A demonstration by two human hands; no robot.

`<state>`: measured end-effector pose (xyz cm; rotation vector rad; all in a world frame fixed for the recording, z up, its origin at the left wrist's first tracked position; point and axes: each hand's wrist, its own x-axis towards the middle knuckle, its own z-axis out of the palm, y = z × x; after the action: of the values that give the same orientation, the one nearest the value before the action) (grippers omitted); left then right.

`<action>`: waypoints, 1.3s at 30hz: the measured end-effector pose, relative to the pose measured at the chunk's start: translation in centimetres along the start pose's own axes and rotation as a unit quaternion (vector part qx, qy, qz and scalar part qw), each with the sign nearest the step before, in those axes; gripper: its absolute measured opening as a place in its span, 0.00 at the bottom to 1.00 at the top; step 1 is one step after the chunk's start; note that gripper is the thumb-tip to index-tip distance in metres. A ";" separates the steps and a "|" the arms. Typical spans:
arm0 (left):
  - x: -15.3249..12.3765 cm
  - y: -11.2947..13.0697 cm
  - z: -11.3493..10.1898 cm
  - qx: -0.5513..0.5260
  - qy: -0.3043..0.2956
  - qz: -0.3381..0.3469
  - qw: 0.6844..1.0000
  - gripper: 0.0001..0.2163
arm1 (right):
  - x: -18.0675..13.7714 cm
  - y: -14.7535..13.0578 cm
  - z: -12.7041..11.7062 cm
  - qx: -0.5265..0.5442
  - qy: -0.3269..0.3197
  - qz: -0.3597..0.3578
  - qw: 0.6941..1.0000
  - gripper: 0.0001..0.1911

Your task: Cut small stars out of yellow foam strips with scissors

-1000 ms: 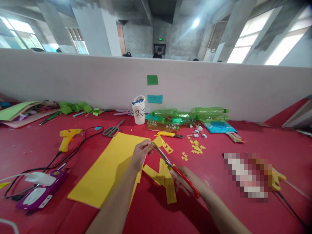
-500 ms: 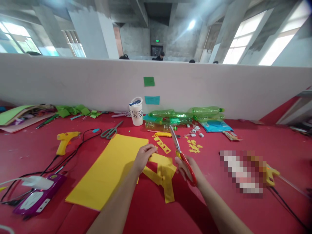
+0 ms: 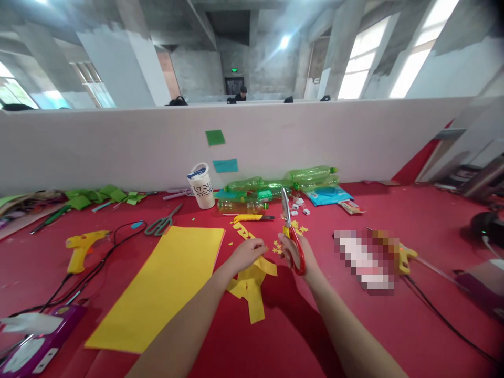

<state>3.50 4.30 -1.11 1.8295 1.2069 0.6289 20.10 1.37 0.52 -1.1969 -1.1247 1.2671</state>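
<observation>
My right hand (image 3: 301, 252) is closed around the red handles of a pair of scissors (image 3: 290, 231), whose blades point up and away, shut. My left hand (image 3: 247, 254) pinches a small piece of yellow paper just left of the scissors. Below my left hand lie cut yellow paper strips (image 3: 252, 286) on the red table. A large yellow sheet (image 3: 165, 283) lies flat to the left. Small yellow star cut-outs (image 3: 277, 248) are scattered between and beyond my hands.
Grey scissors (image 3: 161, 223), a yellow glue gun (image 3: 81, 247) with black cable, a white cup (image 3: 200, 186), green plastic bottles (image 3: 275, 186), a yellow utility knife (image 3: 248, 217), green scraps (image 3: 106, 194) and a purple device (image 3: 35, 341) lie around. A second glue gun (image 3: 405, 256) sits right. A white partition (image 3: 118, 142) backs the table.
The scissors swung from lying across the paper, tips left, to pointing upright and away. My left hand drew closer to my right. The view turned to the right.
</observation>
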 end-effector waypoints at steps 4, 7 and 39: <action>1.5 0.1 1.5 0.027 -0.001 -0.013 1.000 0.05 | 0.1 -0.2 -0.3 0.004 0.007 -0.002 1.000 0.18; 1.7 -0.3 1.8 0.030 0.023 -0.026 0.999 0.05 | 0.2 -0.2 -0.5 0.006 0.005 -0.005 1.000 0.18; -3.2 -0.7 -1.4 -0.386 0.143 -0.065 0.909 0.13 | -0.4 0.4 0.9 0.110 -0.080 -0.014 0.991 0.15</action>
<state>0.72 2.01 -0.84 1.0048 1.0340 1.1342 19.19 0.92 0.21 -0.9255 -1.0798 1.4460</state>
